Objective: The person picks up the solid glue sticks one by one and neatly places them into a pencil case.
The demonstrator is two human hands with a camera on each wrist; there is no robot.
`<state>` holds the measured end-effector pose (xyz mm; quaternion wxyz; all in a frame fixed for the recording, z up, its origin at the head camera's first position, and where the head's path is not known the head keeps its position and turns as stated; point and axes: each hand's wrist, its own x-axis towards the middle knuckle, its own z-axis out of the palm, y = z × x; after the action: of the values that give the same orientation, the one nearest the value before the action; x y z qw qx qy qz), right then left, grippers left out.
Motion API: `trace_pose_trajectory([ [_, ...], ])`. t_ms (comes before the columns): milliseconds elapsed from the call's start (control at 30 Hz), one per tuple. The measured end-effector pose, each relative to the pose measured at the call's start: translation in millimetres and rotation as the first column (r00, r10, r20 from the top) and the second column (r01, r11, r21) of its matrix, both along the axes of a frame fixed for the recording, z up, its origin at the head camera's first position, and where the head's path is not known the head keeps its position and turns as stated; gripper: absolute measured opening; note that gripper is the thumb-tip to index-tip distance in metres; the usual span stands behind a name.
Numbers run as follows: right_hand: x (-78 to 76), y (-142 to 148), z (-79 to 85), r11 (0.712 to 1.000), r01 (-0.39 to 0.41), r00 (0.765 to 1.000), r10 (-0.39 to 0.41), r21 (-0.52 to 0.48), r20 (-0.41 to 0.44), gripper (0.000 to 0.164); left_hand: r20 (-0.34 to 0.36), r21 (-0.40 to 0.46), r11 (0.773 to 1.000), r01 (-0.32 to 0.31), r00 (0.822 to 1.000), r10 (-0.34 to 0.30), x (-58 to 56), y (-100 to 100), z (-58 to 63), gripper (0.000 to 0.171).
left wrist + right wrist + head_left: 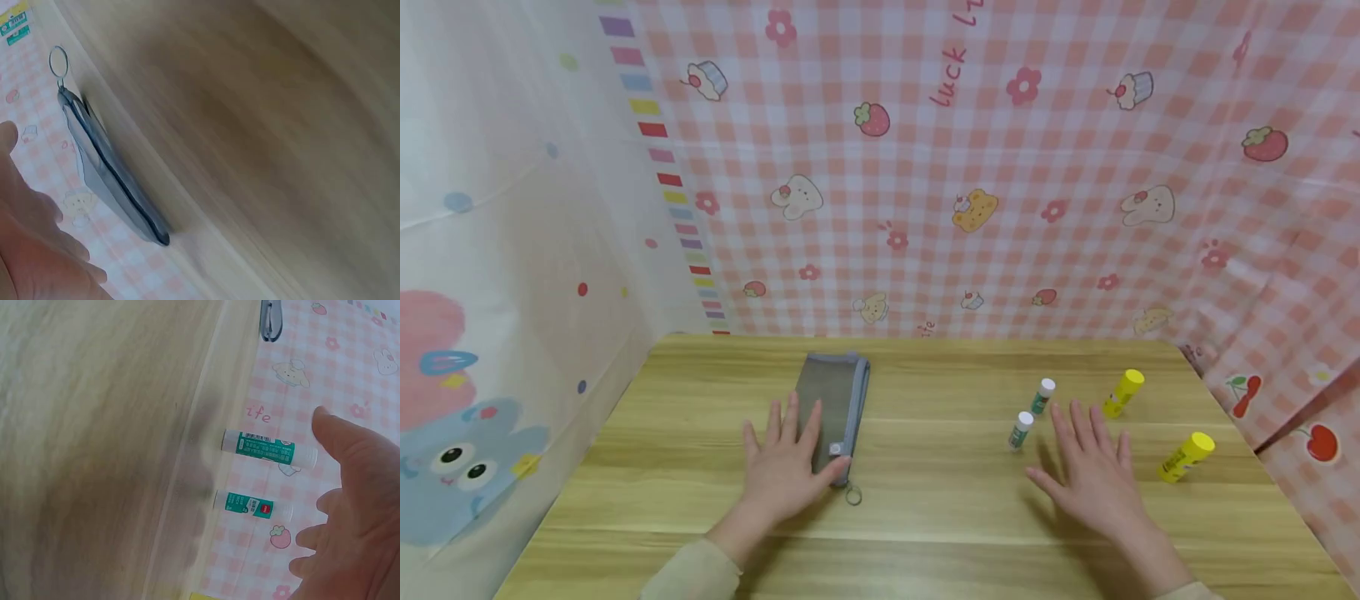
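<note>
A grey zippered pouch (831, 392) with a blue-grey zip edge and a metal ring (853, 495) lies on the table, left of centre. My left hand (786, 475) hovers by its near left part, fingers spread, holding nothing. My right hand (1097, 479) is likewise spread and holds nothing. Just left of its fingers stand two white-capped glue sticks with green labels, the nearer one (1020, 432) and the farther one (1042, 397). In the right wrist view both green-labelled sticks, such as the upper one (269, 449), stand apart from the fingers.
Two yellow tubes stand right of the right hand, a farther one (1123, 393) and a nearer one (1186, 457). The wood-grain table (925, 533) ends at a pink checked cloth (917, 167) behind. A white printed cloth (512, 250) hangs at the left.
</note>
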<state>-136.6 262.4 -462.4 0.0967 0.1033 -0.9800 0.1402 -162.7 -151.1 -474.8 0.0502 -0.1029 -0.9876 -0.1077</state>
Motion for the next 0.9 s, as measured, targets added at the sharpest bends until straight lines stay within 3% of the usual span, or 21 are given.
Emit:
trace_pose_trajectory([
  [533, 0.8, 9, 4.1, 0.993, 0.028, 0.987, -0.046, -0.118, -0.153, 0.087, -0.138, 0.033, 0.999, -0.005, 0.99, 0.01, -10.5, 30, 1.0, 0.098],
  [900, 4.1, 18, 5.4, 0.978, 0.057, 0.976, -0.097, -0.201, -0.193, 0.079, -0.069, -0.028, 0.999, -0.02, 0.997, 0.018, -19.0, 38, -3.2, 0.094],
])
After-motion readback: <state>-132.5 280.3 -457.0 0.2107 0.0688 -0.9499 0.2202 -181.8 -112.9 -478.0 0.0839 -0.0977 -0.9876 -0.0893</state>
